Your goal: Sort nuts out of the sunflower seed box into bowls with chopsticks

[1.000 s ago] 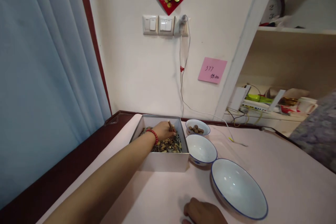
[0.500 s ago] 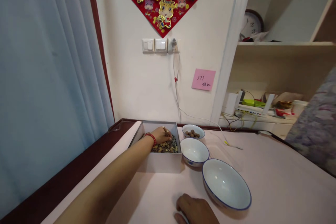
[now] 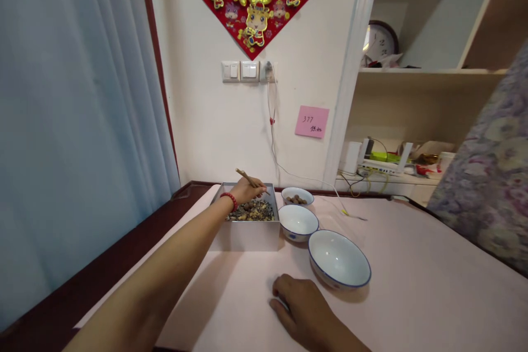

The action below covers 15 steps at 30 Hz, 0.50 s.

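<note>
The box [image 3: 251,237] sits on a pink table [image 3: 412,264] by a pale wall [image 3: 198,121], with a blue curtain [image 3: 82,121] to its left and three bowls [image 3: 339,261] to its right, the left hand [image 3: 248,191] gripping a brown stick [image 3: 243,175] over it and hiding some dry bits [image 3: 254,210] inside, and the right hand [image 3: 303,305] lying loose in front of it.

Box [image 3: 246,237], bowls [image 3: 340,258] blocking; open cloth [image 3: 416,269] rightward
</note>
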Motion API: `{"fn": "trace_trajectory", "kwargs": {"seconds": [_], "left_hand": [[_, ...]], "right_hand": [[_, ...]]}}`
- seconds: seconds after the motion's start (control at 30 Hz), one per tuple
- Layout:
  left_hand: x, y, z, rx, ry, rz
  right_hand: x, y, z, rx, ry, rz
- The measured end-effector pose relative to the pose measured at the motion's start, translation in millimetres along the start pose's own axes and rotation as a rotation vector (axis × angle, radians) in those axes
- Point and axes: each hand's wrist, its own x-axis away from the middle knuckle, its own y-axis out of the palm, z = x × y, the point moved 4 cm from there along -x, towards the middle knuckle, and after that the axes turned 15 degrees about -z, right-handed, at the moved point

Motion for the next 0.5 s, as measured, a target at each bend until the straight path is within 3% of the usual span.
{"fn": "trace_trajectory", "kwargs": {"seconds": [0.23, 0.37, 0.5], "left_hand": [[44, 14, 30, 0.162, -0.008, 0.046], [61, 16, 45, 0.147, 0.021, 0.037], [72, 18, 56, 0.043, 0.076, 0.038]], "right_hand": [[7, -11, -7, 0.028, -0.091, 0.102], [16, -51, -15, -0.054, -0.147, 0.253], [11, -102, -17, -0.211, -0.138, 0.534]]}}
